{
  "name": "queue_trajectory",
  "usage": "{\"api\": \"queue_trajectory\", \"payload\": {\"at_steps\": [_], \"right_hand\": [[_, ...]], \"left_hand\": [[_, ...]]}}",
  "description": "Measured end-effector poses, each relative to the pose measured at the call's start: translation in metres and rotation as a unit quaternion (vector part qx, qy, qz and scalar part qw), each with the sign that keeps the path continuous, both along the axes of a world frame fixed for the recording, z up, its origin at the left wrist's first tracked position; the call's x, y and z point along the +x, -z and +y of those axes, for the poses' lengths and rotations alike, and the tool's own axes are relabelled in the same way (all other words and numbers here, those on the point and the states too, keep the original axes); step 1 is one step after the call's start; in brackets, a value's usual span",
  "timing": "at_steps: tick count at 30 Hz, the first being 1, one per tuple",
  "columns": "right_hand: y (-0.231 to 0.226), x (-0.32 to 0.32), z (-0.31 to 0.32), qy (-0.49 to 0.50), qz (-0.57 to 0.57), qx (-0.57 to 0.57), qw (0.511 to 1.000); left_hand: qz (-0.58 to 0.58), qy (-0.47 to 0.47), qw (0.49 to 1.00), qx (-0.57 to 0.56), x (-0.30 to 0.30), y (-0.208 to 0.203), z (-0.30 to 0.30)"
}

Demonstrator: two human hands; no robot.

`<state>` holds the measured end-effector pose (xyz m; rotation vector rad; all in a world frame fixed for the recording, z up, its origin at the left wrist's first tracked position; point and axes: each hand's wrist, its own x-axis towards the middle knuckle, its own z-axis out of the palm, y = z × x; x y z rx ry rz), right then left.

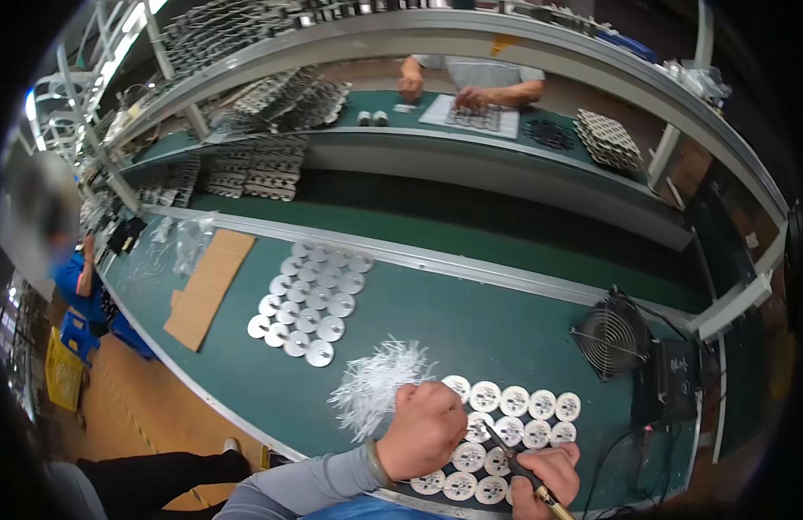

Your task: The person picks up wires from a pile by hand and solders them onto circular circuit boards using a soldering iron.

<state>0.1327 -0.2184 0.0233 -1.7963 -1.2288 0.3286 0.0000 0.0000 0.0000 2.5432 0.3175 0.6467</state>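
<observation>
My right hand (551, 478) grips a soldering iron (525, 471) with a dark grip and a brass-coloured end. Its tip points at one of the round white circuit boards (513, 400), which lie in rows at the front right. My left hand (425, 431) is closed beside the tip, over the left edge of the boards; whatever its fingers pinch is hidden. Just left of that hand spreads a loose pile of short white wires (375, 387). Farther left, round silver metal discs (306, 320) with small dark parts sit in rows.
A black fan (611, 334) stands at the right by a dark box (676, 380) with cables. Flat cardboard (209, 290) and clear plastic bags (193, 243) lie at the left. Across the raised shelf, another person's hands (473, 97) work over a white sheet. A person in blue sits far left.
</observation>
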Motion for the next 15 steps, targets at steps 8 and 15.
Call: {"api": "queue_trajectory", "payload": {"at_steps": [8, 15], "right_hand": [[-0.003, -0.010, 0.042, 0.043, -0.102, 0.194, 0.975], [-0.006, -0.017, 0.070, -0.023, -0.092, 0.238, 0.967]], "left_hand": [[0.030, 0.002, 0.999, 0.009, -0.006, 0.008, -0.004], [-0.020, -0.053, 0.994, 0.090, -0.017, -0.014, -0.015]]}}
